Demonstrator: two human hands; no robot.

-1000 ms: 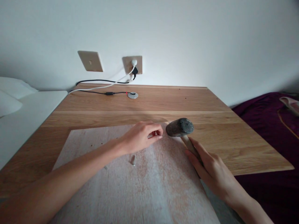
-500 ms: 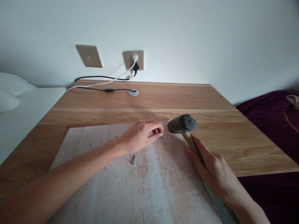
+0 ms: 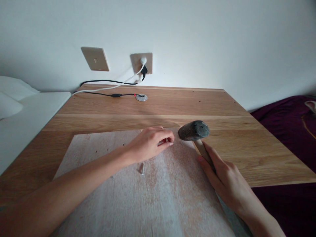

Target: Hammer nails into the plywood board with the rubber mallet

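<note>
Over the far part of a whitewashed wooden board (image 3: 118,204), my left hand (image 3: 150,144) is closed in a pinch, thumb against fingertips. Whatever may lie between those fingertips is too small or hidden to make out. My right hand (image 3: 227,181) is wrapped round the wooden handle of a mallet (image 3: 194,130) with a dark, worn head. The mallet head is just right of my left fingertips, at the board's far right corner. A screw or nail (image 3: 142,169) of bright metal is on the board, nearer to me than my left hand. Several small dark holes dot the board's far left part.
The board rests on a wooden table (image 3: 172,107) against a white wall. A white cable (image 3: 106,88) and black cables run along the back to a wall socket (image 3: 141,63). A white surface (image 3: 37,121) adjoins at left; purple fabric (image 3: 278,115) is at right.
My left fingertips have drawn slightly closer together. My right hand keeps its grip on the mallet, in nearly the same place; the whole view has shifted very slightly.
</note>
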